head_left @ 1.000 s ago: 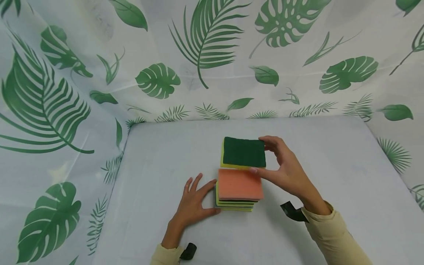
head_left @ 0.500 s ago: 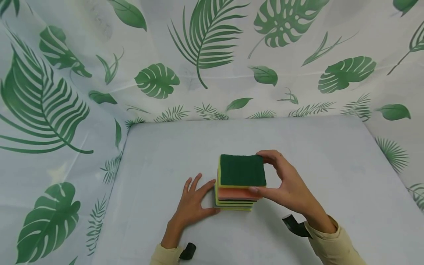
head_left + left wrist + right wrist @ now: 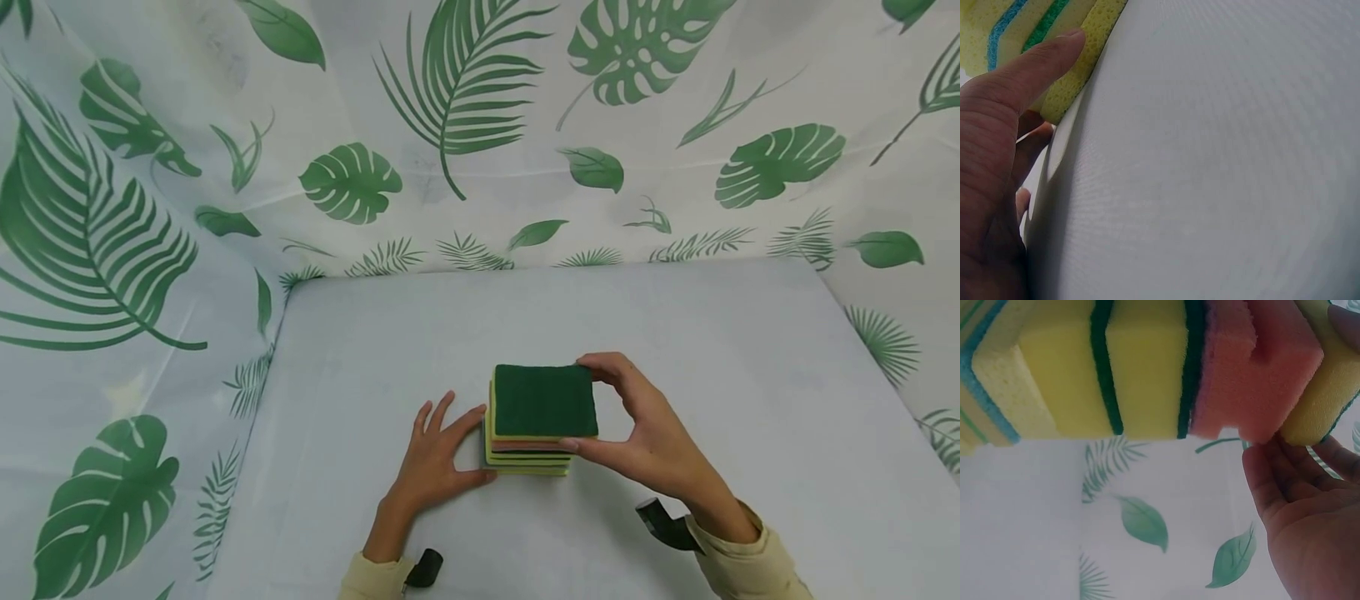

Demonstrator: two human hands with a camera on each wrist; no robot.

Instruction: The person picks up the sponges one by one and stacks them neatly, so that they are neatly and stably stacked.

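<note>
A sponge with a dark green scouring side up (image 3: 543,402) and a yellow body lies on top of a stack of sponges (image 3: 525,468). My right hand (image 3: 651,429) pinches this top sponge at its right end, thumb in front and fingers behind. Directly under it is a pink sponge (image 3: 1279,381), notched along its edge in the right wrist view. Yellow sponges with green or blue layers make up the lower stack. My left hand (image 3: 435,468) steadies the lowest sponges from the left; its thumb presses a yellow sponge (image 3: 1082,69) in the left wrist view.
The stack stands on a table with a pale cover (image 3: 360,333). A white curtain with green leaf prints (image 3: 517,217) rises behind and at both sides. Black wrist cameras (image 3: 663,525) sit at the cuffs of both light sleeves.
My right hand has brought the green-topped sponge toward me and down onto the pink sponge, covering its top. My left hand has stayed at the stack's base.
</note>
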